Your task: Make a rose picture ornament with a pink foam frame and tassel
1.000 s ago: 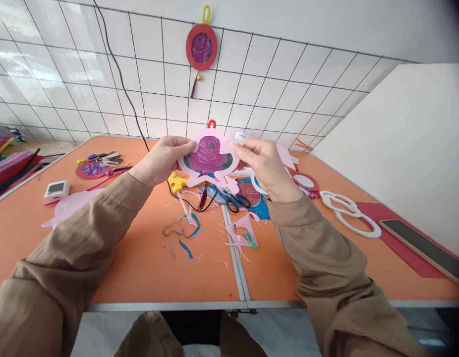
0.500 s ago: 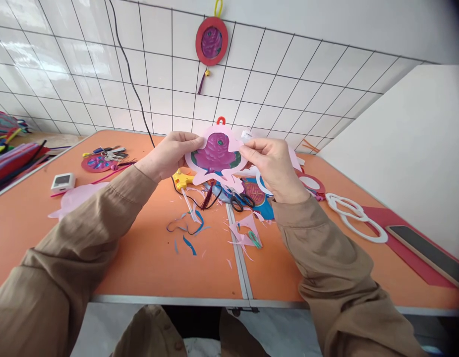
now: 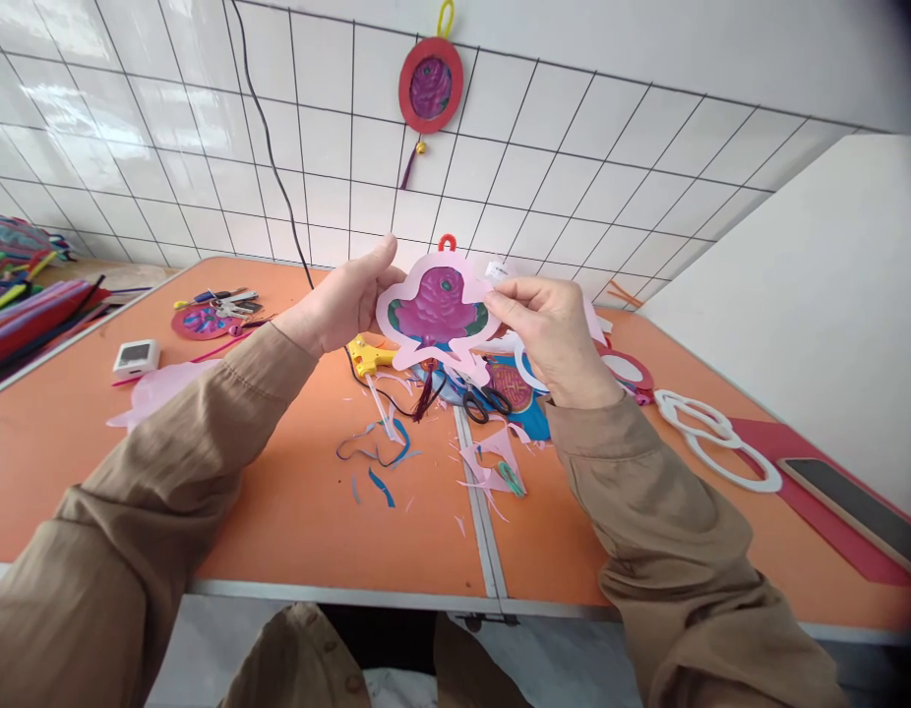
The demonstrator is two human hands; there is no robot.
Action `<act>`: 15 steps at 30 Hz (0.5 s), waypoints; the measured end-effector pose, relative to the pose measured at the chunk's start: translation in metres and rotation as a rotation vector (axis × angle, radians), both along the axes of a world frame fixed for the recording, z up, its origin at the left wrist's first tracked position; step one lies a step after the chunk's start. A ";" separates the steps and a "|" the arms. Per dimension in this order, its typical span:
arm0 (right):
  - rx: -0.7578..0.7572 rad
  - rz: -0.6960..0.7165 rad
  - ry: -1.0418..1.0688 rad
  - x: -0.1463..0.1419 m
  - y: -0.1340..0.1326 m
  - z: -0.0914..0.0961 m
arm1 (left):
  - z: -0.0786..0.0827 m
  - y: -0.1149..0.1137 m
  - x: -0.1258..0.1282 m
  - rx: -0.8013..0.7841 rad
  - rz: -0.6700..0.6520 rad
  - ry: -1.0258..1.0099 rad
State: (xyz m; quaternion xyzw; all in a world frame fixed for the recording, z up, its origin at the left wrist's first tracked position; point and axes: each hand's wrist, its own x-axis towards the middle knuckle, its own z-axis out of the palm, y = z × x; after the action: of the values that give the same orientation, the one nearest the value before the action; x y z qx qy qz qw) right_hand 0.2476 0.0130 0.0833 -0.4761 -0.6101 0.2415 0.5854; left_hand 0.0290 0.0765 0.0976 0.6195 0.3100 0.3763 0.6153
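Observation:
A pink gourd-like paper ornament [image 3: 437, 313] with a purple flower in its window is held up over the table. It has a red loop [image 3: 447, 242] on top and a dark red tassel [image 3: 424, 393] below. My right hand [image 3: 548, 324] pinches its right edge between thumb and fingers. A small white tag [image 3: 495, 271] shows by those fingertips. At the left edge is my left hand [image 3: 344, 300], thumb raised off the paper; its fingers go partly behind the ornament, so whether they touch it is hidden.
Behind the ornament lie a yellow glue gun [image 3: 368, 356], black-handled scissors [image 3: 487, 401] and pink scraps [image 3: 492, 462]. White rings [image 3: 736, 442] and a phone [image 3: 854, 506] are on the right. Keys [image 3: 234, 303] and a white device [image 3: 136, 358] sit left. A red round ornament [image 3: 430, 86] hangs on the wall.
My left thumb has lifted off the ornament's front, and that hand has opened. My right hand keeps its pinch. The whole view has shifted slightly.

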 end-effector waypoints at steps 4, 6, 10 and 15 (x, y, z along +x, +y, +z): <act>-0.005 0.009 -0.005 0.001 0.001 -0.002 | -0.001 0.000 -0.001 0.004 -0.001 0.011; -0.011 0.001 0.005 0.001 0.001 -0.002 | 0.000 0.001 -0.002 -0.016 -0.007 0.013; -0.001 -0.011 0.020 -0.001 -0.001 -0.001 | 0.002 0.004 -0.005 -0.061 -0.028 0.006; 0.007 -0.003 0.030 0.000 -0.001 -0.001 | 0.003 0.003 -0.006 -0.022 -0.030 -0.016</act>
State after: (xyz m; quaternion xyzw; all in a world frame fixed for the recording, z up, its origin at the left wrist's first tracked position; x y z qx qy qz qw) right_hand 0.2474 0.0119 0.0820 -0.4713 -0.6012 0.2454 0.5968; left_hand 0.0227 0.0795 0.1005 0.6142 0.2998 0.3688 0.6300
